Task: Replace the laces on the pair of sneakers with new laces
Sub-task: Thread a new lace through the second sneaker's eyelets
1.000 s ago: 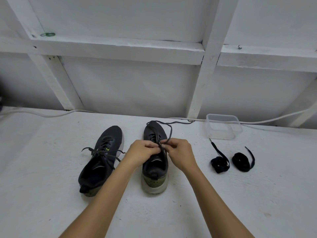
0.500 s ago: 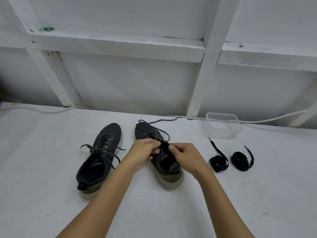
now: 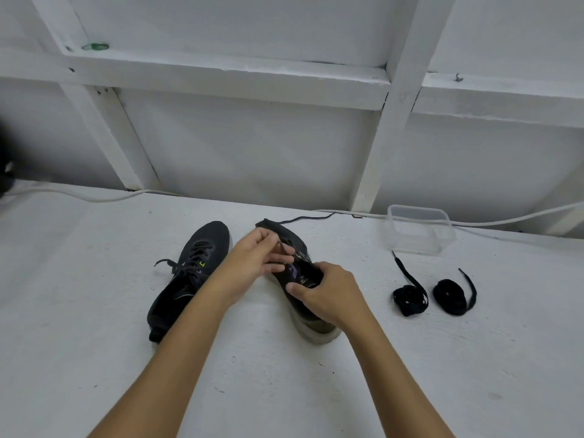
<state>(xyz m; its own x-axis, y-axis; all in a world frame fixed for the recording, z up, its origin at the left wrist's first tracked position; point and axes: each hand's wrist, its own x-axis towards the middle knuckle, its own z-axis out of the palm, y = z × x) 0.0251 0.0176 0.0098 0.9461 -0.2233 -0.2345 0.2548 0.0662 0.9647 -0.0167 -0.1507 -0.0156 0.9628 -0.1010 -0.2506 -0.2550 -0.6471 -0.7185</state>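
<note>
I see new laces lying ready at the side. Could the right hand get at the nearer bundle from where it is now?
Probably yes. The nearer lace bundle lies in the open on the white surface, with nothing between it and the right hand. But that hand grips the sneaker, so it must let go first.

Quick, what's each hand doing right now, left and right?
Left hand: closed, pinching the old lace of the right-hand sneaker.
Right hand: closed, gripping that sneaker around its collar.
</note>
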